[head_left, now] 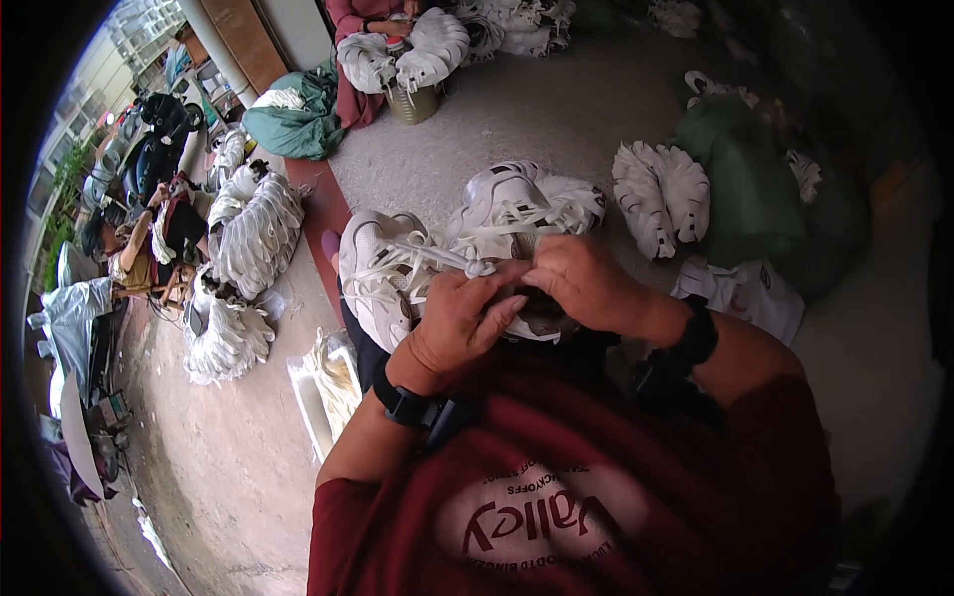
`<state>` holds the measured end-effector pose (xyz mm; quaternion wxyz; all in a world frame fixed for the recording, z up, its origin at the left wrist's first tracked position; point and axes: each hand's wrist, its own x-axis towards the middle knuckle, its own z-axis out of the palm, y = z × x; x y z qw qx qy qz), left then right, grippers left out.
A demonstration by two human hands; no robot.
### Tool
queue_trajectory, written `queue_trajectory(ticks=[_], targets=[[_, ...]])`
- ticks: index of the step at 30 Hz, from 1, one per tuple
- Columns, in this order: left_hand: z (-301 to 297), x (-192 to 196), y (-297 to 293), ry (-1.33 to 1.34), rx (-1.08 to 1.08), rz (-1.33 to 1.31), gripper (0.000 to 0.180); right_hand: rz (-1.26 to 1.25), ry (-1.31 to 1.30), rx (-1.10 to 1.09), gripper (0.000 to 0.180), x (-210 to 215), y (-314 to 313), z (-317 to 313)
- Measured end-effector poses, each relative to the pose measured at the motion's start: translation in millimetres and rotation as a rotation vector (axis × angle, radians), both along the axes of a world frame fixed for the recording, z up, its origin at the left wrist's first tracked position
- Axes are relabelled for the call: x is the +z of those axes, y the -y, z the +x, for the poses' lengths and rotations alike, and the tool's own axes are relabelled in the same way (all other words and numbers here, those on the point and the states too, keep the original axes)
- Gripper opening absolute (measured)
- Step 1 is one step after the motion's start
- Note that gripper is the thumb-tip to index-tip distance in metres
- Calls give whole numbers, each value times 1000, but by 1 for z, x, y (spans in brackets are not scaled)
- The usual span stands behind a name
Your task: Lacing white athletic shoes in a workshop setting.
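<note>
White shoe uppers [378,268] with loose laces lie in a bunch in front of my body. Beside the knuckles of my left hand [452,323] sits a thick bundle of white lace [477,266]. That hand is closed at the near edge of a shoe upper [542,323], its thumb pointing toward the right hand. My right hand [586,283] is pinched with its fingertips close to the left fingers; what lies between them is too small and hidden to make out. More white uppers [517,199] rest just beyond both hands.
A white box of laces [323,392] stands at my left. Stacked uppers [253,233] and another pile [227,333] lie farther left, near a seated person [139,248]. Another person [358,20] sits at the far side. Green sacks [298,114] and folded uppers [661,194] are around.
</note>
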<state>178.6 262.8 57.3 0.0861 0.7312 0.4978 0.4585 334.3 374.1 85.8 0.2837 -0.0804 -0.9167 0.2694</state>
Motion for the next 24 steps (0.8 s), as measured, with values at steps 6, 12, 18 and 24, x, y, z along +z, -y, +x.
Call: queue_trajectory(ticks=[6, 12, 18, 24], targets=[[-1, 10, -13, 56, 104, -93, 5, -1188, -149, 154, 32, 21, 3, -24], [-2, 19, -15, 450, 48, -245, 12, -495, -155, 251, 33, 47, -21, -45], [-14, 13, -35, 794, -106, -271, 20, -716, -114, 362, 27, 34, -115, -16], [-19, 15, -39, 972, -197, -449, 28, -1013, 203, -465, 16, -184, -230, 46]])
